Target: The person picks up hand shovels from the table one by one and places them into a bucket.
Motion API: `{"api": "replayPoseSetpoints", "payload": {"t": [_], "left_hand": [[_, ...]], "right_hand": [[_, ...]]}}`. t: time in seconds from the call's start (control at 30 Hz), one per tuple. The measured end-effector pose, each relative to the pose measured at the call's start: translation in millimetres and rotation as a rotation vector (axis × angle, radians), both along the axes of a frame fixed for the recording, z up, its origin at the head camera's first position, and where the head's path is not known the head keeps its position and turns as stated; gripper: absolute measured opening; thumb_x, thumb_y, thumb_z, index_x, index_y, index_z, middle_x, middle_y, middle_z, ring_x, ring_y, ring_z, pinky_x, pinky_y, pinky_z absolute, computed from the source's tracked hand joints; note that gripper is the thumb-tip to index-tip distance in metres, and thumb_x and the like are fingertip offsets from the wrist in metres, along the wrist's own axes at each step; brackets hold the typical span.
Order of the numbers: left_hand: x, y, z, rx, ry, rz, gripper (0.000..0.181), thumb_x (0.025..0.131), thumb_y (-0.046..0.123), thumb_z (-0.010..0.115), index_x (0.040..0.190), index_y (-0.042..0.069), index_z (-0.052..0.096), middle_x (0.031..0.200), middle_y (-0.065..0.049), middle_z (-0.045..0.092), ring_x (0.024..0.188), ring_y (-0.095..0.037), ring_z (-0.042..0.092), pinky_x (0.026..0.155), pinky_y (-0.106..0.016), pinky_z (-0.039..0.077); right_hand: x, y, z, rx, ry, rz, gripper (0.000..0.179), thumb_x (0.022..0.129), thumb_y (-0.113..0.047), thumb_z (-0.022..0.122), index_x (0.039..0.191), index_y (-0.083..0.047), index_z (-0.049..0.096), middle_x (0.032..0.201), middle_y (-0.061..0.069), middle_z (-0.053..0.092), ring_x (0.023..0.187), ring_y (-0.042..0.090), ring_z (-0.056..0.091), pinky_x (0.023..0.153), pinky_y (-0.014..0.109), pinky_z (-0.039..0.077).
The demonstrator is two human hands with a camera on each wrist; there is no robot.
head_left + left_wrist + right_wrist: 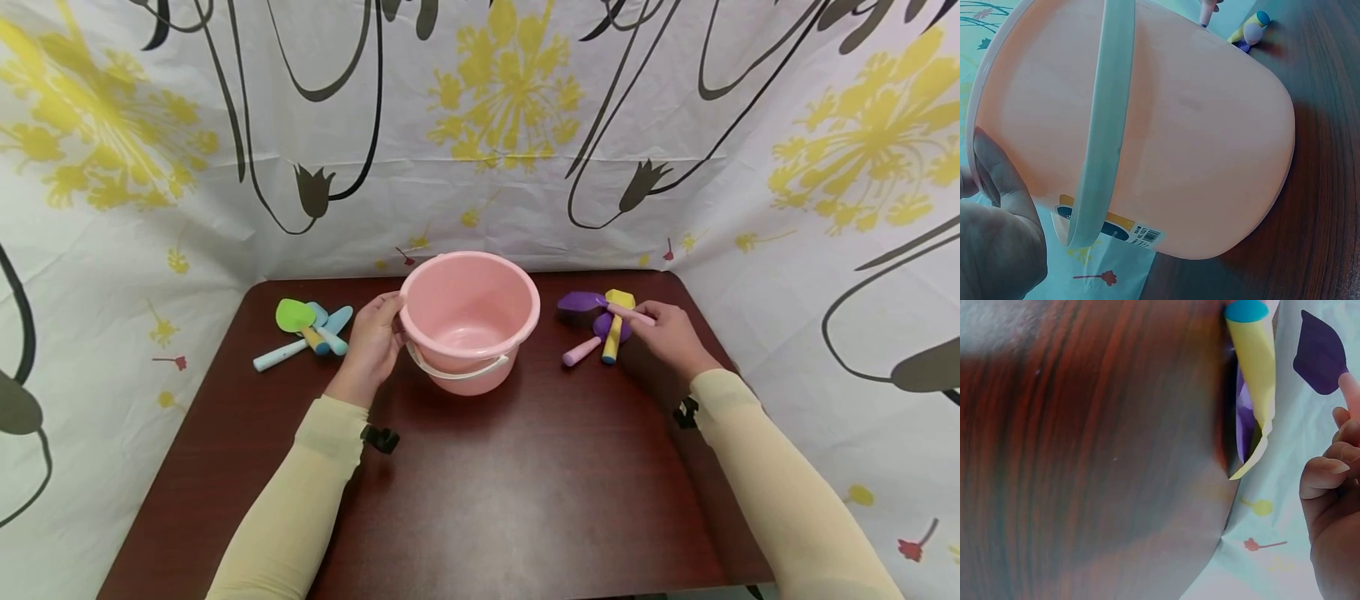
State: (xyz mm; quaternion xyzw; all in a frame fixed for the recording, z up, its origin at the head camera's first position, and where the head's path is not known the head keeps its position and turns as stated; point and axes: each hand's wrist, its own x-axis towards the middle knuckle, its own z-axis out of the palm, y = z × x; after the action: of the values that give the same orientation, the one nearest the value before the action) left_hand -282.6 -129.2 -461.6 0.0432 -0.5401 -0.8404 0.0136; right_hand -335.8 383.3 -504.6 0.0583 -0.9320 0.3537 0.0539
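A pink bucket with a white handle stands at the middle back of the table. My left hand pinches its rim on the left side; in the left wrist view the thumb lies against the bucket's outer wall. In my right hand is a toy shovel with a purple blade and pink handle, gripped by the handle. The right wrist view shows its blade raised off the table. Below it lie a yellow toy shovel and a purple toy tool with a pink handle.
Left of the bucket lies a pile of toy tools, among them a green shovel and a light blue tool with a long handle. The dark wooden table is enclosed by a flower-printed cloth at the back and sides.
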Motion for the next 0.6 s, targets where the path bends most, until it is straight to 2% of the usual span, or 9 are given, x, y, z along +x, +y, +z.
{"api": "replayPoseSetpoints", "payload": {"t": [0.2, 0.47, 0.6], "left_hand": [[0.2, -0.2, -0.5, 0.003, 0.005, 0.002, 0.028, 0.114, 0.021, 0.062, 0.132, 0.000, 0.063, 0.126, -0.016, 0.063, 0.100, -0.024, 0.063, 0.075, -0.024, 0.059], [-0.8, -0.7, -2.3, -0.002, 0.009, 0.006, 0.029, 0.114, 0.022, 0.062, 0.133, 0.000, 0.063, 0.129, -0.019, 0.063, 0.101, -0.025, 0.064, 0.077, -0.025, 0.059], [-1.1, -0.9, -2.7, -0.006, 0.009, 0.002, 0.029, 0.114, 0.023, 0.062, 0.133, 0.001, 0.063, 0.129, -0.017, 0.064, 0.100, -0.024, 0.064, 0.077, -0.025, 0.059]], "right_hand": [[3.9, -4.7, 9.5, -0.025, 0.040, -0.004, 0.040, 0.109, -0.041, 0.067, 0.116, -0.003, 0.076, 0.091, 0.012, 0.067, 0.077, 0.027, 0.056, 0.060, 0.032, 0.045], [9.2, -17.1, 26.9, -0.079, 0.061, -0.032, 0.051, 0.109, -0.055, 0.065, 0.114, -0.006, 0.078, 0.082, 0.006, 0.059, 0.080, 0.026, 0.052, 0.061, 0.031, 0.042], [12.3, -22.5, 35.6, -0.096, 0.064, -0.050, 0.055, 0.106, -0.062, 0.067, 0.108, -0.008, 0.078, 0.083, 0.005, 0.060, 0.080, 0.025, 0.052, 0.063, 0.032, 0.042]]}}
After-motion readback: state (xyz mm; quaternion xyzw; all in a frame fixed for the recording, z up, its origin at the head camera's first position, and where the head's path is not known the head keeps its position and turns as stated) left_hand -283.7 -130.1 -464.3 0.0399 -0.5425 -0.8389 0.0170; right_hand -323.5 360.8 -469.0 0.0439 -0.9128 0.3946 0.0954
